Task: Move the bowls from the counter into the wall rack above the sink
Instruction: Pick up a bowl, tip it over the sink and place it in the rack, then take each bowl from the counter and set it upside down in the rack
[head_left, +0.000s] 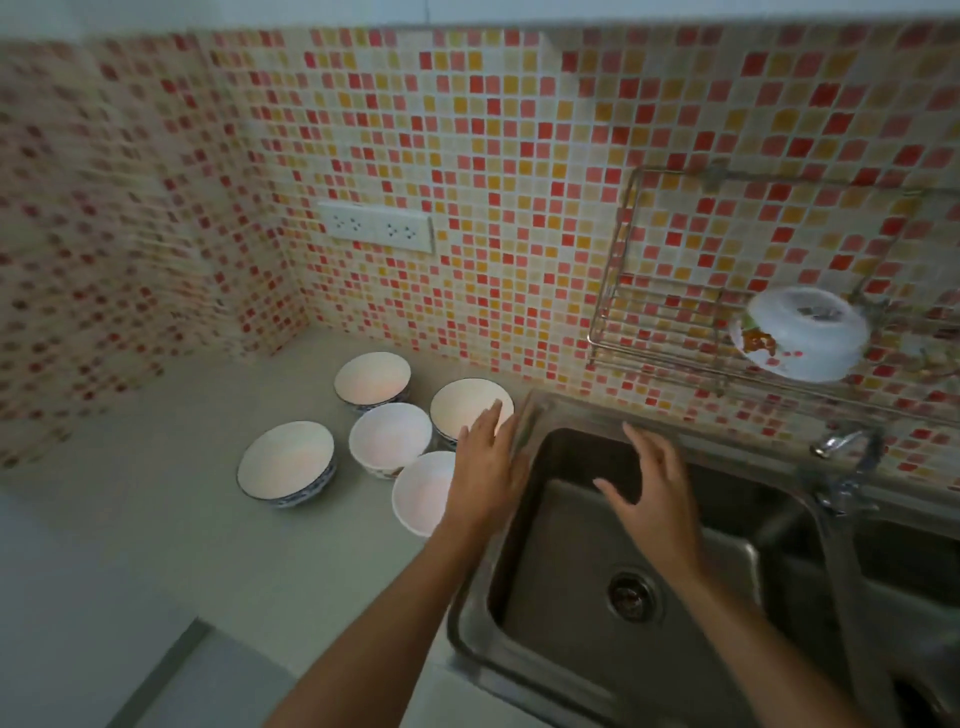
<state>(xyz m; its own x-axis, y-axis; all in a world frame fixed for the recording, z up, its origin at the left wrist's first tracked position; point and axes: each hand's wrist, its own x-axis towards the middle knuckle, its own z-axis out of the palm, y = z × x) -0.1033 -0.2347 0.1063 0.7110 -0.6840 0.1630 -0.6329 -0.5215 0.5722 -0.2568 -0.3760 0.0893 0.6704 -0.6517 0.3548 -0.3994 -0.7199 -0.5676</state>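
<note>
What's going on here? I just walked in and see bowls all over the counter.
A person is clearing bowls from the counter into the wall rack above the sink. Five bowls still sit upright on the counter; one bowl in the rack lies upside down. The left hand reaches, fingers straight, over the nearest bowl and the bowl by the sink edge, gripping nothing. The right hand hovers open above the sink, empty.
</note>
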